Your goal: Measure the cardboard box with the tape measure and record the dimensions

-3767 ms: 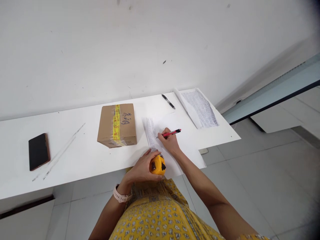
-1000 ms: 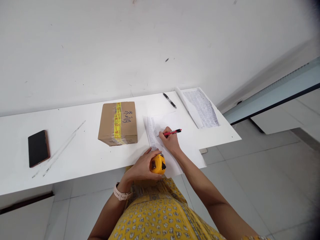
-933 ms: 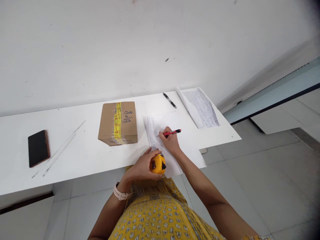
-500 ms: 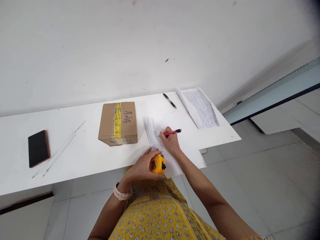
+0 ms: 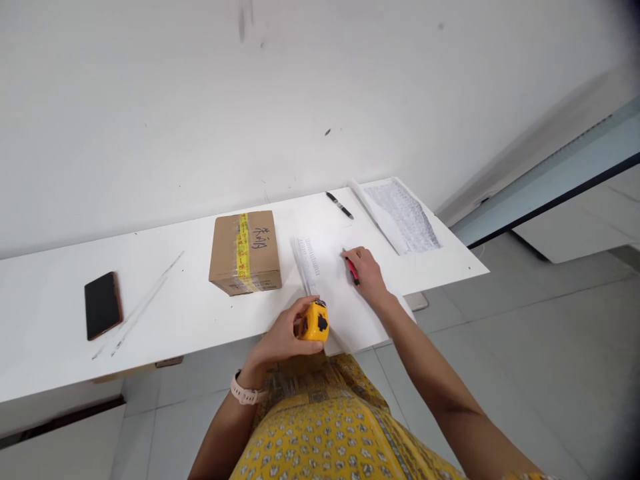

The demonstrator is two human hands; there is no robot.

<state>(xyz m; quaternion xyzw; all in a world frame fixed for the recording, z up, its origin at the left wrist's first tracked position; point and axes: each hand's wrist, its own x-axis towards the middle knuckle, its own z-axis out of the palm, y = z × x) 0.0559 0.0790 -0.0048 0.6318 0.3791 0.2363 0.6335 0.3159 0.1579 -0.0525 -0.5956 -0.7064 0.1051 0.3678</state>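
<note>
A yellow tape measure with black marks is gripped in my left hand, just over the table's front edge. My right hand holds a red and black pen and rests on the white sheets. Those sheets of paper lie in front of me, with handwriting down their left part. Left of the papers stands a closed cardboard box, sealed with yellow printed tape and marked with handwritten characters on top.
A black pen lies near the wall. To its right is an open notebook full of writing. At the far left rests a dark phone with a brown edge. The white table runs along the wall.
My right hand has moved right, away from the written lines, and the pen has swung round in its fingers. My left hand has turned the tape measure slightly. The view has shifted a little.
</note>
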